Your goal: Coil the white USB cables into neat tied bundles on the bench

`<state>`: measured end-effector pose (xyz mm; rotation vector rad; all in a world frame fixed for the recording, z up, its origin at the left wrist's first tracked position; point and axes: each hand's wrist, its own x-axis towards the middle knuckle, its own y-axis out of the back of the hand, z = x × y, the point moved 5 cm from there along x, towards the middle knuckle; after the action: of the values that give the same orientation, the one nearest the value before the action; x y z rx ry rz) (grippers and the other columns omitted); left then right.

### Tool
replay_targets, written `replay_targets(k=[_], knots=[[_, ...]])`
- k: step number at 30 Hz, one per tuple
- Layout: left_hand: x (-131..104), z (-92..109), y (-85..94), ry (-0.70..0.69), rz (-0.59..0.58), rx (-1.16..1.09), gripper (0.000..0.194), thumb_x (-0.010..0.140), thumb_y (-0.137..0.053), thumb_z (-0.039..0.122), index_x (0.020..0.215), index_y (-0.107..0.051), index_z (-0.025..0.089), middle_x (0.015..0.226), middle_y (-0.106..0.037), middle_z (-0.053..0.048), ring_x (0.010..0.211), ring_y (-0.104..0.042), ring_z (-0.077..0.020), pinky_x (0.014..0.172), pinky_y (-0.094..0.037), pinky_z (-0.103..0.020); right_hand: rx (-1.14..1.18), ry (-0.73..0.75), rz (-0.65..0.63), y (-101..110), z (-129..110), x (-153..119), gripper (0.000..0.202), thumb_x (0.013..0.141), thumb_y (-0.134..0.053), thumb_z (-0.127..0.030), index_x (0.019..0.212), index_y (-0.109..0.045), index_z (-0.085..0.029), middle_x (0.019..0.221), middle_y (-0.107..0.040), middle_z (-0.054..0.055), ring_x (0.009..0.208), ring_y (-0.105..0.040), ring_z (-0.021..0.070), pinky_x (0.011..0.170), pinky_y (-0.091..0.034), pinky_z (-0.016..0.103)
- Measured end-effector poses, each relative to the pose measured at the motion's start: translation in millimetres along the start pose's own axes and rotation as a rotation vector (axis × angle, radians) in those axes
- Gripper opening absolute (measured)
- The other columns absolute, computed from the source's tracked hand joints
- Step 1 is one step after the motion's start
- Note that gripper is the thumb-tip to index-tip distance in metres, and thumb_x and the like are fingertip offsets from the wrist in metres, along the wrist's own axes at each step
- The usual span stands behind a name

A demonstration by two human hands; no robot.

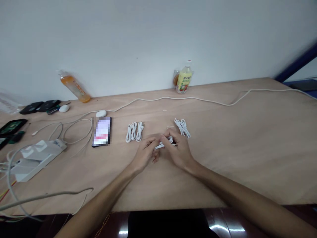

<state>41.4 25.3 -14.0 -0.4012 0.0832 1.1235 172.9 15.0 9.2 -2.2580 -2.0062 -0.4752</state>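
Between my two hands is a folded white cable, held just above the wooden table. My left hand pinches its left end, fingers curled. My right hand closes on the other end, and a small plug pokes out beside the fingers. To the left lie several bundled white cables side by side. Just beyond my right hand rests another group of white cables, with a thin loose tie at its left. My fingers hide part of the held cable.
A phone lies left of the bundles. A long white cord crosses the table's back. An orange drink bottle and a yellow-labelled bottle stand by the wall. A white power strip with chargers sits at left, near loose cords.
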Motion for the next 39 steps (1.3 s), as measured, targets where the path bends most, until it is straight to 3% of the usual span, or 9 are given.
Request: replay_targets(k=[7,13,18,22,25,29,32,36,39], knots=[[4,3,4.6,-0.080,0.000,-0.005,0.052,0.076,-0.087,0.066,0.071,-0.067,0.017,0.051,-0.036,0.008,0.045,-0.034,-0.0077,0.045,-0.033,-0.024,-0.114,0.016,0.053,5,0,0,0.019,0.090,-0.063,-0.034,0.073,-0.060,-0.025,0.063,-0.056,-0.004,0.058,-0.048,0.0151,0.058,-0.035,0.028],[6,1,3.5,-0.106,-0.025,0.034,0.054,0.077,-0.082,0.068,0.067,-0.062,0.018,0.050,-0.035,0.009,0.045,-0.033,-0.0078,0.044,-0.032,-0.024,-0.203,0.102,-0.008,4,-5,2,0.032,0.092,-0.055,-0.032,0.062,-0.053,-0.023,0.057,-0.054,-0.003,0.056,-0.046,0.0141,0.059,-0.035,0.029],[2,-3,-5.6,-0.045,-0.164,0.166,0.064,0.087,-0.066,0.077,0.070,-0.067,0.016,0.047,-0.037,0.007,0.041,-0.033,-0.0086,0.041,-0.032,-0.025,-0.117,0.037,-0.122,2,4,4,0.055,0.103,-0.047,-0.037,0.050,-0.053,-0.023,0.047,-0.055,-0.002,0.050,-0.050,0.0145,0.058,-0.038,0.029],[0,-5,-7.7,0.020,-0.217,0.168,0.067,0.087,-0.064,0.083,0.062,-0.052,0.021,0.048,-0.031,0.010,0.041,-0.030,-0.0075,0.041,-0.035,-0.024,-0.108,0.001,-0.097,3,13,7,0.054,0.104,-0.052,-0.042,0.054,-0.057,-0.022,0.049,-0.057,-0.002,0.052,-0.053,0.0151,0.057,-0.039,0.029],[0,-5,-7.7,0.047,-0.193,0.127,0.071,0.081,-0.066,0.087,0.060,-0.037,0.025,0.049,-0.024,0.012,0.041,-0.025,-0.0062,0.039,-0.034,-0.023,-0.221,0.120,0.058,9,9,6,0.041,0.101,-0.061,-0.037,0.062,-0.062,-0.022,0.057,-0.060,-0.003,0.054,-0.052,0.0138,0.055,-0.038,0.028],[0,-7,-7.0,0.120,-0.144,0.076,0.072,0.079,-0.066,0.087,0.060,-0.034,0.026,0.048,-0.022,0.012,0.039,-0.022,-0.0055,0.036,-0.027,-0.021,-0.422,0.441,0.148,8,-7,-2,0.027,0.103,-0.065,-0.028,0.078,-0.072,-0.022,0.074,-0.070,0.001,0.065,-0.062,0.0160,0.062,-0.045,0.028],[-1,-8,-5.7,0.170,-0.148,0.026,0.069,0.081,-0.068,0.083,0.062,-0.035,0.026,0.047,-0.023,0.012,0.039,-0.018,-0.0053,0.035,-0.022,-0.020,-0.628,0.616,0.131,4,-13,-6,0.030,0.106,-0.060,-0.025,0.079,-0.071,-0.021,0.077,-0.070,0.004,0.071,-0.063,0.0184,0.065,-0.046,0.030],[-2,-14,-5.2,0.265,-0.239,0.000,0.064,0.087,-0.066,0.076,0.062,-0.036,0.025,0.047,-0.023,0.012,0.038,-0.015,-0.0050,0.036,-0.016,-0.020,-0.786,0.702,0.042,-1,-10,-3,0.040,0.107,-0.054,-0.019,0.068,-0.064,-0.023,0.065,-0.064,0.003,0.067,-0.058,0.0189,0.065,-0.042,0.032],[1,-13,-1.9,0.148,-0.193,0.097,0.059,0.089,-0.061,0.075,0.065,-0.050,0.022,0.050,-0.033,0.009,0.038,-0.025,-0.0072,0.037,-0.026,-0.023,-0.717,0.666,-0.005,0,-5,0,0.045,0.106,-0.053,-0.017,0.061,-0.057,-0.023,0.056,-0.058,-0.001,0.055,-0.051,0.0154,0.059,-0.037,0.032]])
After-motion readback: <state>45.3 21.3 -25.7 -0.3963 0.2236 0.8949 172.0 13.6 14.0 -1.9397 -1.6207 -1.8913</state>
